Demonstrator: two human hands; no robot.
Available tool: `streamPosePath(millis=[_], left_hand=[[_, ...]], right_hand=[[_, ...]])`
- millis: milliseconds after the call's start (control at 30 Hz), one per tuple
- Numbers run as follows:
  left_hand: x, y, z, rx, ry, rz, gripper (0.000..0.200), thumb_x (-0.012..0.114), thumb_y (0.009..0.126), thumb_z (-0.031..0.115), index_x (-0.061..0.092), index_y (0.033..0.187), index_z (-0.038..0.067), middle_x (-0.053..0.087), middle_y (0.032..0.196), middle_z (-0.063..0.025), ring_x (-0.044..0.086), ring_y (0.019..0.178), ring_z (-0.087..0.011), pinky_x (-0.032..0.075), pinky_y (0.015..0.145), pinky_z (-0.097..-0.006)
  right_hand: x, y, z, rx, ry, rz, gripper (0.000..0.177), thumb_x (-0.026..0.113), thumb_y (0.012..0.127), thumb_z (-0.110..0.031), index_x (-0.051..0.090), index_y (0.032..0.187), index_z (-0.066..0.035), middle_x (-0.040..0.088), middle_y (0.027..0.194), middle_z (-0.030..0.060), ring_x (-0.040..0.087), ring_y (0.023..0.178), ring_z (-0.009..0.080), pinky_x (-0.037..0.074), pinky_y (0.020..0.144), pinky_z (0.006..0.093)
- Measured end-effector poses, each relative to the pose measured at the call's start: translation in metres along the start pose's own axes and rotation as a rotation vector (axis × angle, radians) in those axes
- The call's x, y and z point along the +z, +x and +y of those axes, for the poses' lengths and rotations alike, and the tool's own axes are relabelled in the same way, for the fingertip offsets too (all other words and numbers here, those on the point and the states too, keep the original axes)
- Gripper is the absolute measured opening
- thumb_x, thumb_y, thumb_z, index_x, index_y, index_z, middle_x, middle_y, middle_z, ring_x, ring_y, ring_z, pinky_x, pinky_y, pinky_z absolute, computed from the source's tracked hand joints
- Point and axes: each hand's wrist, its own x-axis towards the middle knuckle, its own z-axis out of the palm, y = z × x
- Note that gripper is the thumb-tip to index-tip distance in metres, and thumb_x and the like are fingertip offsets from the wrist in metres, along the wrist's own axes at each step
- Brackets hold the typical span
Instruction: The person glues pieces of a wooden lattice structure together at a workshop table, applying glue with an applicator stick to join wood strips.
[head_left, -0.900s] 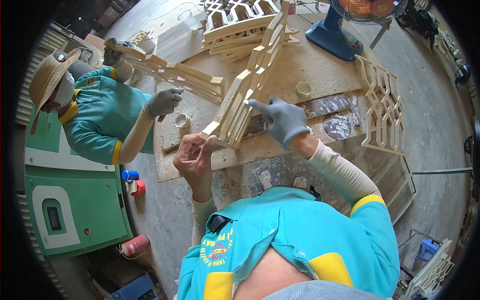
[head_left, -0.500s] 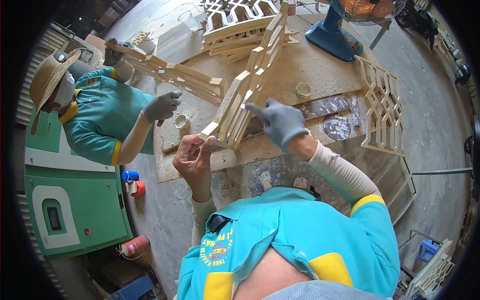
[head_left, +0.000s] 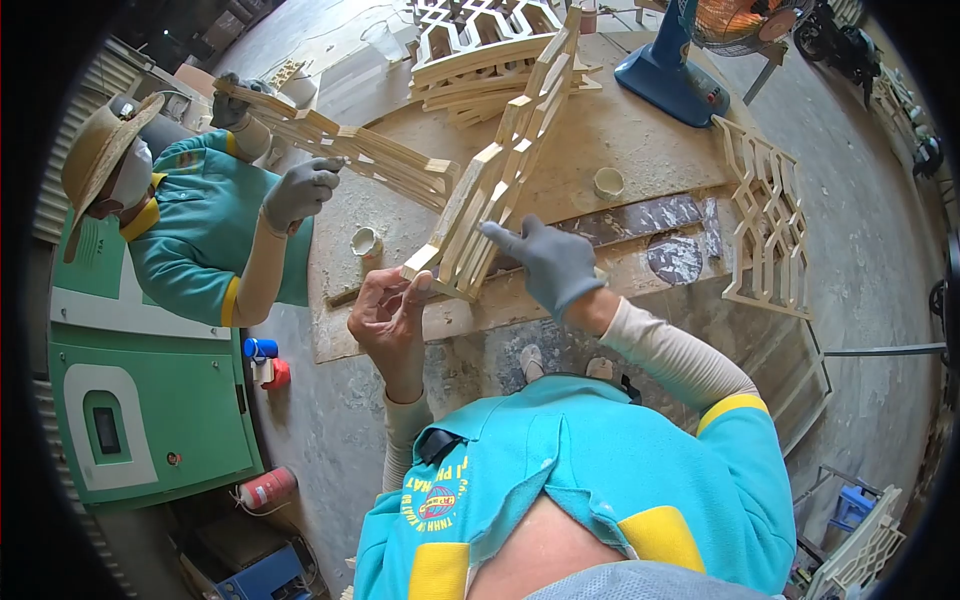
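My bare left hand (head_left: 388,318) pinches the near lower end of a pale wooden lattice panel (head_left: 470,215), which stands tilted on its edge over the work table. My right hand (head_left: 553,262), in a grey glove, is at the panel's right side with the index finger stretched out against or very near its slats. The other fingers are curled, and a small pale end, perhaps a handle, sticks out by the heel of that hand; what they hold is mostly hidden. A small cup (head_left: 608,182) stands right of the panel, and another cup (head_left: 366,243) to its left.
At left a co-worker (head_left: 205,215) in grey gloves holds another lattice panel (head_left: 345,150). Stacked panels (head_left: 485,75) lie at the table's far side. A blue fan (head_left: 672,75) stands at the far right, and another lattice (head_left: 768,215) leans at the table's right edge.
My right hand has shifted slightly down and left along the panel. My left hand keeps its grip. The co-worker's nearer hand has moved up and to the left.
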Motion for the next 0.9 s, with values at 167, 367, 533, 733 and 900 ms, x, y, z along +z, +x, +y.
streamPosePath(millis=[167,367,533,733,900], left_hand=[[-0.001,0.000,0.002,0.023,0.044,-0.012,0.021,0.080,0.085,0.013,0.066,0.094,0.001,0.068,0.081,-0.0060,0.066,0.076,-0.0095,0.053,0.066,-0.0225],[-0.001,-0.001,0.004,0.010,0.043,-0.016,0.021,0.081,0.084,0.012,0.066,0.094,0.002,0.069,0.086,-0.0064,0.068,0.078,-0.0113,0.056,0.069,-0.0251],[0.012,0.003,0.017,0.157,0.171,0.005,0.025,0.076,0.087,0.012,0.069,0.109,0.001,0.071,0.097,-0.0097,0.069,0.080,-0.0142,0.059,0.072,-0.0284],[0.001,0.002,0.023,0.170,0.363,-0.090,0.027,0.072,0.090,0.011,0.071,0.115,0.002,0.073,0.106,-0.0108,0.068,0.080,-0.0119,0.057,0.068,-0.0257],[0.003,0.000,0.020,0.192,0.350,-0.108,0.027,0.072,0.091,0.010,0.070,0.116,0.001,0.073,0.107,-0.0094,0.064,0.082,-0.0101,0.054,0.069,-0.0243]], right_hand=[[-0.017,-0.010,-0.008,-0.017,0.062,-0.055,0.062,0.062,0.081,-0.001,0.059,0.134,-0.035,0.059,0.085,0.0077,0.064,0.062,0.0265,0.052,0.053,0.0380],[-0.019,0.011,-0.010,0.096,-0.051,-0.170,0.058,0.061,0.085,-0.003,0.060,0.133,-0.035,0.060,0.086,0.0104,0.067,0.066,0.0277,0.055,0.057,0.0413],[-0.028,-0.007,-0.013,-0.035,0.126,-0.313,0.058,0.060,0.087,-0.003,0.059,0.135,-0.036,0.065,0.093,0.0103,0.068,0.072,0.0251,0.056,0.062,0.0385],[-0.054,0.016,0.094,0.489,0.074,-0.391,0.037,0.062,0.088,-0.015,0.070,0.118,-0.034,0.074,0.107,0.0038,0.072,0.092,0.0245,0.057,0.080,0.0365],[-0.047,0.045,0.172,0.673,-0.241,-0.428,0.027,0.062,0.088,-0.023,0.074,0.112,-0.016,0.071,0.111,0.0155,0.069,0.103,0.0347,0.055,0.086,0.0440]])
